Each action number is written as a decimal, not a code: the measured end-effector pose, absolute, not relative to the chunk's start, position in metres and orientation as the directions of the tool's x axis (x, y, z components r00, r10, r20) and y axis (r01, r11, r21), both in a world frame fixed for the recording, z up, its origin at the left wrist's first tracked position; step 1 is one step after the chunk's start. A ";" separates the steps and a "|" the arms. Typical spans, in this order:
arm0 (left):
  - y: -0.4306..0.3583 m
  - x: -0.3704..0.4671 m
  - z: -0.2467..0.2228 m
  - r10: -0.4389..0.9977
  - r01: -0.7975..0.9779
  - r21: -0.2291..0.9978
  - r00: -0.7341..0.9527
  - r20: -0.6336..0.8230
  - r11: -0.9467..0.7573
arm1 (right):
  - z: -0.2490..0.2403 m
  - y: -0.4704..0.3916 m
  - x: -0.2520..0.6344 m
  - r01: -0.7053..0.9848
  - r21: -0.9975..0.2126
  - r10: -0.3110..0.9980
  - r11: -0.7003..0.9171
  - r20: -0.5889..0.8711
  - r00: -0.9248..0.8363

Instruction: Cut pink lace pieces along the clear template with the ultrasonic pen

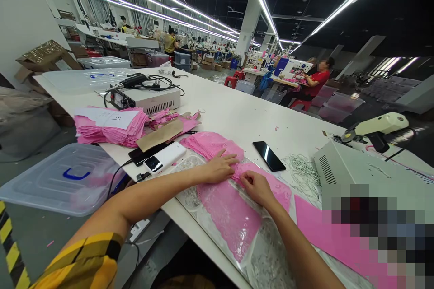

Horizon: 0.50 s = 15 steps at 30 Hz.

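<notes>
Pink lace fabric (230,216) lies over a clear sheet with a grey-white pattern (271,248) at the table's near edge. My left hand (221,167) rests on the pink pieces with its fingers spread, palm down. Just right of it, my right hand (257,186) has its fingers curled together in a pinch at the edge of the pink lace. A folded pink lace stack (206,141) sits beyond my left hand. To the right lies a flat pink sheet (325,230).
A black phone (269,156), white cords (303,172) and a grey machine housing (359,171) are on the right. Left are a white power bank (166,158), a bundled pink stack (110,128) and a control box (149,99). A person in red (320,79) sits beyond.
</notes>
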<state>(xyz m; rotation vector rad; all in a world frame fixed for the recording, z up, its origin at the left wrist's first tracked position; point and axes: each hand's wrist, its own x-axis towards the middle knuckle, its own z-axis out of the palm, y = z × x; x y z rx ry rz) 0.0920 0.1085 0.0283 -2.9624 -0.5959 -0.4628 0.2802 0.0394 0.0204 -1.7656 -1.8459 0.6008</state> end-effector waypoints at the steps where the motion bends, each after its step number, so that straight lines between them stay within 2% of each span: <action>1: 0.108 0.093 0.029 0.367 0.390 -0.016 0.879 0.305 -0.921 | 0.020 0.039 0.282 0.755 -0.653 0.998 0.057 0.058 -0.026; 15: 0.110 0.104 0.031 0.480 0.467 0.117 0.831 0.281 -0.877 | 0.023 0.040 0.287 0.503 -0.864 0.999 0.003 -0.017 -0.035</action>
